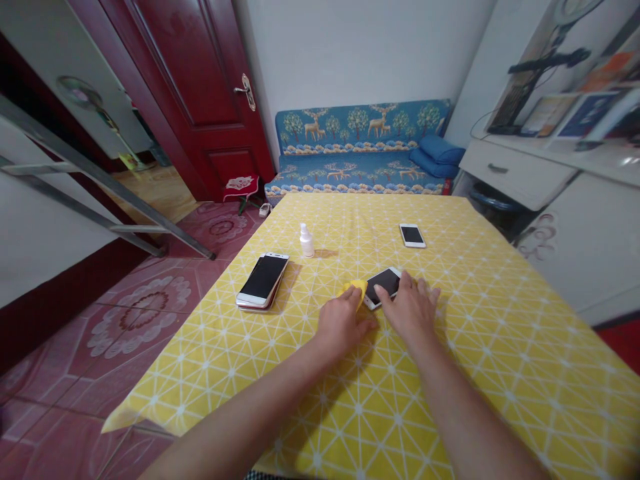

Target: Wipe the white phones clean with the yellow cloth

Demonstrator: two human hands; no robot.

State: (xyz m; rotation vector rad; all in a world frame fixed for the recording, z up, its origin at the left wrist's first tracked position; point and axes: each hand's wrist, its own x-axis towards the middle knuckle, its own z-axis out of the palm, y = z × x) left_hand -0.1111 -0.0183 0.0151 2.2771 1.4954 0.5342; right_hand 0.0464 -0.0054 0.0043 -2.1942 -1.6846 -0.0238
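A white-framed smartphone [383, 287] with a dark screen lies tilted on the yellow patterned tablecloth [360, 407]. My right hand [411, 305] grips its right side, thumb at the near edge and fingers at the far corner. At the phone's left end my left hand [344, 319] is closed on a bunched yellow cloth [356, 288], part of which its fingers hide. Farther left rests a stack of phones [263, 280], the top one white with a black screen. A small white bottle [307, 241] stands upright beyond the stack. Another white phone [413, 235] lies at the back right.
Past the table's far edge is a blue patterned sofa [350, 175] with folded blue cushions [436, 157]. A metal ladder [115, 193] leans at the left near a red door [200, 87]. White drawers [515, 173] stand on the right, with a small red stool [242, 187] by the door.
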